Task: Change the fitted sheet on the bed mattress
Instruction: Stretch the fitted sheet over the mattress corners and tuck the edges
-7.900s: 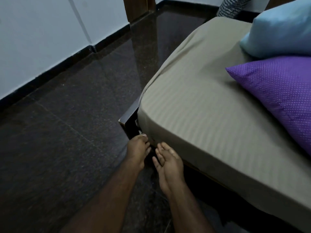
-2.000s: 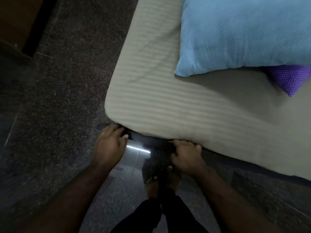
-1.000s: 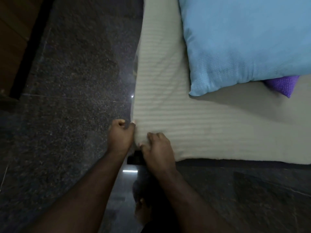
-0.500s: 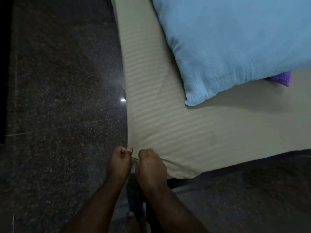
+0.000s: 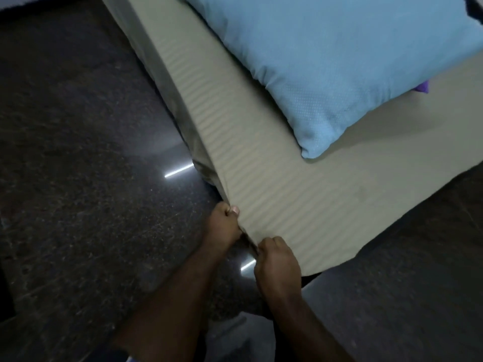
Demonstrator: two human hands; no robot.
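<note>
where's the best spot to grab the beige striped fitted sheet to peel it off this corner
Grip the beige striped fitted sheet at its corner hem, coming from below on the floor side. The fabric wraps down over the mattress corner there, and the left hand and right hand already pinch that edge. The light blue pillow weighs down the top surface.
</note>
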